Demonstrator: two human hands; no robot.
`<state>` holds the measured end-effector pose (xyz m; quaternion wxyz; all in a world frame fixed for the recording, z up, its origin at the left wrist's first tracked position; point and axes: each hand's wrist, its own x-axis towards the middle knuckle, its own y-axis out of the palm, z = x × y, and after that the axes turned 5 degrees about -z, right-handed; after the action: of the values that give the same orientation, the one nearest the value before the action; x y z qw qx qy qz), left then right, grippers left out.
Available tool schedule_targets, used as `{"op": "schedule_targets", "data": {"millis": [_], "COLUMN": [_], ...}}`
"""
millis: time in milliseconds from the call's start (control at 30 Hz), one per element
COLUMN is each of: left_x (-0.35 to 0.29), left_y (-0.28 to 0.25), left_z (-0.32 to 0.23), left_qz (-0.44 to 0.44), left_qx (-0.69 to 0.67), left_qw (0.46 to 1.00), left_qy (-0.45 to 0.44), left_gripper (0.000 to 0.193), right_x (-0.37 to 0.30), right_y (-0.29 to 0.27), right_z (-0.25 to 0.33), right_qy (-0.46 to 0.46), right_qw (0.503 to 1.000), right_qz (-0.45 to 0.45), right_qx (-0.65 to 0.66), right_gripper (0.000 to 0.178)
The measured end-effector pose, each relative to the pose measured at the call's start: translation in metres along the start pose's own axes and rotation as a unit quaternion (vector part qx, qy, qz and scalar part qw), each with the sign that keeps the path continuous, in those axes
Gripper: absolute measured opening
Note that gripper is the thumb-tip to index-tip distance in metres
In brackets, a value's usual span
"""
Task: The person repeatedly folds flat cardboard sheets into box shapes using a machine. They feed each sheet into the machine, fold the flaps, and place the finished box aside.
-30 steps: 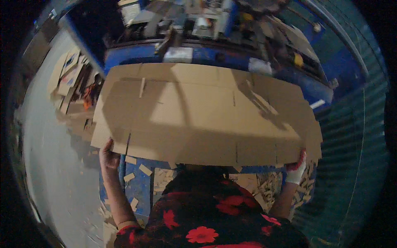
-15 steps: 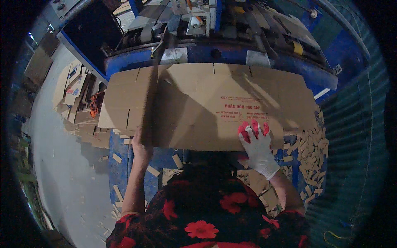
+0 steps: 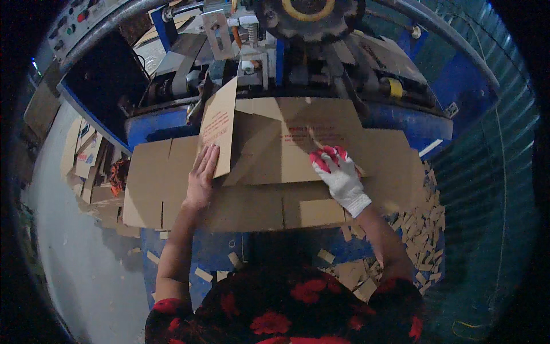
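A creased brown cardboard box blank (image 3: 263, 155) with red print lies flat in front of me, its far edge against a machine. Its left panel (image 3: 220, 126) is folded up and stands tilted. My bare left hand (image 3: 200, 180) lies against this panel's printed outer face, fingers stretched out; its thumb is hidden. My right hand (image 3: 341, 180), in a white glove with red fingertips, rests on the right part of the blank near its print, fingers apart and slightly bent. Underneath lies another wider cardboard blank (image 3: 149, 186), slotted along its near edge.
The blue machine (image 3: 154, 129) with belts and a dark wheel (image 3: 309, 26) stands ahead. Many cardboard offcuts (image 3: 424, 235) heap at the right. Stacked cardboard pieces (image 3: 89, 155) lie on the left floor. A corrugated wall (image 3: 475, 189) rises at the right.
The upper blank has slid forward toward the machine, baring the blank beneath. Both hands moved forward with it. My left hand went from the raised panel's near edge to its outer face.
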<state>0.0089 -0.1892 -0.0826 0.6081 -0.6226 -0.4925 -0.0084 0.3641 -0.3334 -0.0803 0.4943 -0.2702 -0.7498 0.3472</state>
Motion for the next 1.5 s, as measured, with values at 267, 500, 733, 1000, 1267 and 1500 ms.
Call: {"op": "schedule_targets", "data": {"millis": [267,500,733,1000,1267,1500], "left_x": [0.088,0.189,0.069,-0.142,-0.166,-0.168], "left_y": [0.063,0.127,0.034,-0.102,-0.132,-0.133], "left_z": [0.079,0.096,0.072,0.096,0.100,0.113], "left_qz": [-0.004,0.040,-0.013,0.025,0.025,-0.025], "left_qx": [-0.022,0.161,0.111,0.284,0.206,0.225], "left_qw": [1.000,0.972,0.989,0.839,0.821,0.823], "left_qy": [0.018,-0.166,-0.095,-0.463,-0.532,-0.521], "left_gripper": [0.064,0.041,0.032,0.070,0.083,0.079], "right_x": [0.065,0.150,0.067,-0.119,-0.191,-0.199], "right_y": [0.085,0.141,0.047,-0.040,-0.081,-0.064], "right_z": [-0.065,-0.134,-0.128,-0.029,0.001,-0.013], "right_qy": [0.028,0.047,0.184,0.259,0.537,0.768], "right_qw": [0.996,0.992,0.974,0.949,0.835,0.442], "right_qz": [0.084,0.116,0.057,0.169,0.090,-0.206], "right_qx": [0.024,0.031,0.119,-0.059,-0.073,0.415], "right_gripper": [0.054,0.056,0.061,0.060,0.059,0.038]}}
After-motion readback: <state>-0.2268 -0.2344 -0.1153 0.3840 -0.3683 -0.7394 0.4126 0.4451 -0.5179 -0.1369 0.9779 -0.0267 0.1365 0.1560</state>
